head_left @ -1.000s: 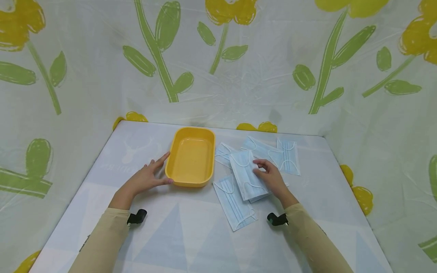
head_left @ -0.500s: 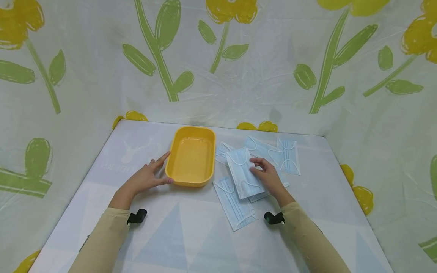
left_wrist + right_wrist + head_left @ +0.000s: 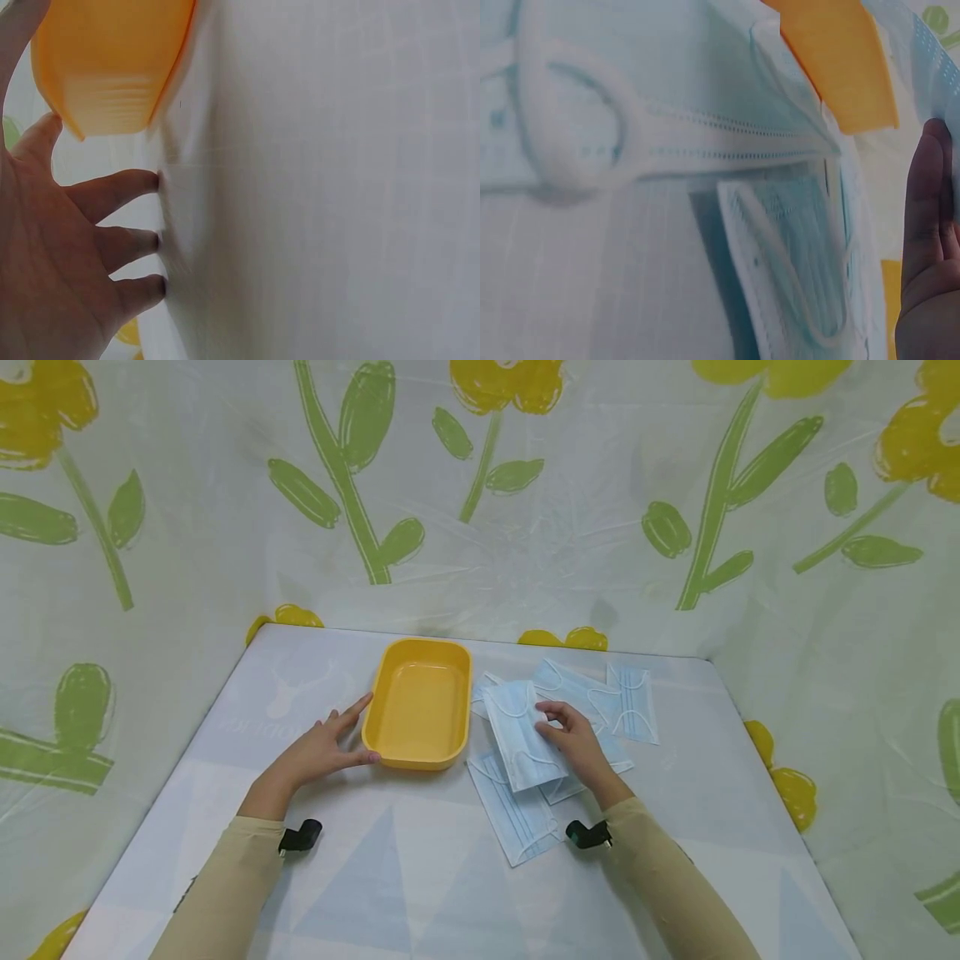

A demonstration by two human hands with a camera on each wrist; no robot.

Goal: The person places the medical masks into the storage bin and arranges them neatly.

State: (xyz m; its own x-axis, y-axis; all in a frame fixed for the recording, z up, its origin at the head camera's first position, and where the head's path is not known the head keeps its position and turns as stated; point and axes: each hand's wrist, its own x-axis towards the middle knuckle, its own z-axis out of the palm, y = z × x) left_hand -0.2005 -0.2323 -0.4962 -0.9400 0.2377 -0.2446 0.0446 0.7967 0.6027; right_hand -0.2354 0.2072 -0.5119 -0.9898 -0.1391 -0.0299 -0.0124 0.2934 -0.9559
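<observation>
A yellow plastic tray (image 3: 422, 714) stands on the table with nothing in it. My left hand (image 3: 322, 752) has its fingers spread, index finger and thumb touching the tray's left side. In the left wrist view the other fingertips of that hand (image 3: 56, 255) rest on the tabletop. A light-blue disposable face mask (image 3: 520, 739) hangs raised and tilted from my right hand (image 3: 576, 742), which pinches its right edge between thumb and fingers. Beneath and around it lie several more face masks (image 3: 517, 818), partly overlapping. The right wrist view shows some masks (image 3: 795, 262) close up.
At the back right, two flat masks lie: one slanted mask (image 3: 581, 685) and one upright mask (image 3: 633, 702). A pale patterned cloth covers the table (image 3: 360, 893). Flower-printed curtain walls (image 3: 570, 543) enclose its back and sides.
My right hand has moved left and slightly up with the pinched mask, nearer the tray, uncovering more of the masks beneath. The left hand and tray have stayed put.
</observation>
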